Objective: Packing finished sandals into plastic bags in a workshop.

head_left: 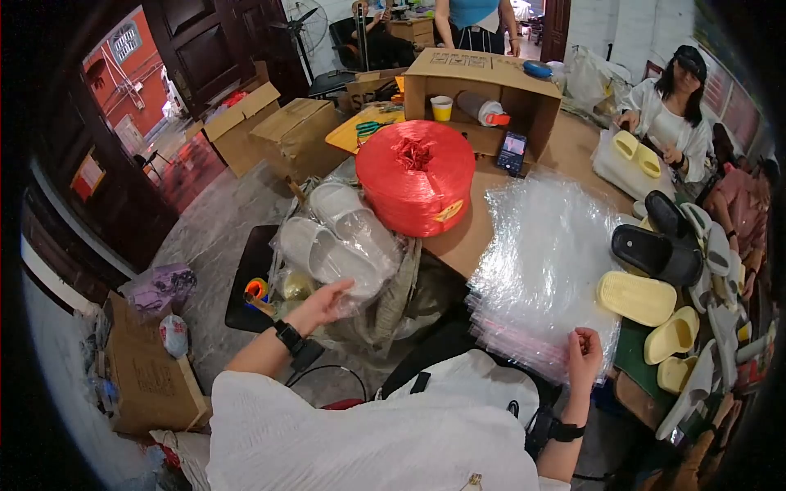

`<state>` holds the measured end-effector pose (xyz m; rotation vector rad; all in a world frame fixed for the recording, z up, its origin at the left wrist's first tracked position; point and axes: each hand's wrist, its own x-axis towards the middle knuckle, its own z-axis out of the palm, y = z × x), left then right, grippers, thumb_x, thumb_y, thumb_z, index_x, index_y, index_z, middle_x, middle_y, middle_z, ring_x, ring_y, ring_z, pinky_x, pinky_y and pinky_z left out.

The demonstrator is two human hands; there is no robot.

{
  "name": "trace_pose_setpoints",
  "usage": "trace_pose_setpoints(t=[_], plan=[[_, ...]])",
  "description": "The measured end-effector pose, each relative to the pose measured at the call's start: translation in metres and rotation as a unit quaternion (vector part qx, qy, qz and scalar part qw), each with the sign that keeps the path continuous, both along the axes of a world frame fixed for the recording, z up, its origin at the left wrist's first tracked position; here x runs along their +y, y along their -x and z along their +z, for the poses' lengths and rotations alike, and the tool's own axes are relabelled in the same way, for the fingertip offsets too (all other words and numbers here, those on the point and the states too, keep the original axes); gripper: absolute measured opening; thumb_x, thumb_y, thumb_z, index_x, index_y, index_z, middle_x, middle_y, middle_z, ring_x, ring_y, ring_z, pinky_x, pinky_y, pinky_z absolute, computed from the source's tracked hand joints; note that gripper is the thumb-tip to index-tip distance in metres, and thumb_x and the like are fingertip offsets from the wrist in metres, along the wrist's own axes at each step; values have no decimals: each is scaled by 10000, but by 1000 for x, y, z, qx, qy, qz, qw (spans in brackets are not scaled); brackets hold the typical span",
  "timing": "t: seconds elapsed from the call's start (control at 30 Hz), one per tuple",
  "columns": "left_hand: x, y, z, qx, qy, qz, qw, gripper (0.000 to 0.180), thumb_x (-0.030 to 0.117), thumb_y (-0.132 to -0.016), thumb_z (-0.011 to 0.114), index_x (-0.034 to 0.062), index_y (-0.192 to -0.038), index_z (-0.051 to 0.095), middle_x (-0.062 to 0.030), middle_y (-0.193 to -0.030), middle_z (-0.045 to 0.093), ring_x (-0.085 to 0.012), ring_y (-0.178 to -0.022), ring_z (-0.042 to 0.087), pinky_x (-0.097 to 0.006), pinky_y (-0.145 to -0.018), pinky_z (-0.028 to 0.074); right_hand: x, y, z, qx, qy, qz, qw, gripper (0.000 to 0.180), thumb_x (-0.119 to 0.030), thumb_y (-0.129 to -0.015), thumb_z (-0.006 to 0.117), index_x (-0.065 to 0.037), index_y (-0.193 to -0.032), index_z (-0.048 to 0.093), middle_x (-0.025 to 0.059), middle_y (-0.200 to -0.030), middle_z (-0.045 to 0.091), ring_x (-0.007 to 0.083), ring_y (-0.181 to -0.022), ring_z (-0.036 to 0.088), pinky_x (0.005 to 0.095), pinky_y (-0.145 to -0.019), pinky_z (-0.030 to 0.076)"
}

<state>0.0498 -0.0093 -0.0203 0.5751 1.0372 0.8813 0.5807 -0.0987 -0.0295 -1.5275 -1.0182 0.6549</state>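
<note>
A pair of light grey slide sandals (336, 237) in clear plastic lies to my left, over a crumpled sack (401, 307). My left hand (327, 303) is at the near edge of this package, fingers stretched out and touching the plastic. To the right, a stack of clear plastic bags (544, 254) with pinkish near edges covers the table's front. My right hand (584, 353) is at the stack's near right corner, its fingers curled together on a bag edge.
A big red roll of plastic twine (416, 176) stands behind the sandals. Black slides (655, 250) and pale yellow slides (637, 298) pile up at right. An open cardboard box (483, 65) stands behind, with a phone (512, 153). A co-worker (675, 114) holds yellow slides at far right.
</note>
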Motion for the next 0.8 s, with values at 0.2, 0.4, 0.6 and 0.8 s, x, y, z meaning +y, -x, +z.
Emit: trace_pose_setpoints(t=[0.2,0.4,0.6,0.8], plan=[[34,36,-71,115,123,27,985,690,608,-935,469,-28,-1176,582,-130,-1086,687,-237,-842,702,-305,-648,582,0,-2,-1,-8,5,12,1000,128,-101,-906,653,-5,-968,595,-34,-735,538,34,-630,448,184,-554,374],[15,2,9,320,176,-328,871,1115,905,-732,347,-115,-1109,594,-211,-928,704,-250,-744,709,-286,-607,557,0,-5,-7,-10,15,13,1000,119,-93,-908,647,-5,-969,594,-32,-748,542,37,-635,452,187,-556,376],[21,6,55,777,-254,-108,567,803,524,-687,787,9,-1254,544,-199,-993,662,-333,-885,657,-393,-785,530,0,-1,1,-36,17,7,999,113,-82,-906,642,-5,-977,600,-31,-742,543,40,-646,454,193,-572,380],[38,-19,-50,616,-363,-276,642,619,203,-712,744,56,-1274,529,-238,-1204,560,-369,-1140,519,-466,-931,443,4,-4,-10,-31,29,10,999,91,-64,-890,643,-4,-950,612,-30,-731,544,42,-640,445,190,-573,374]])
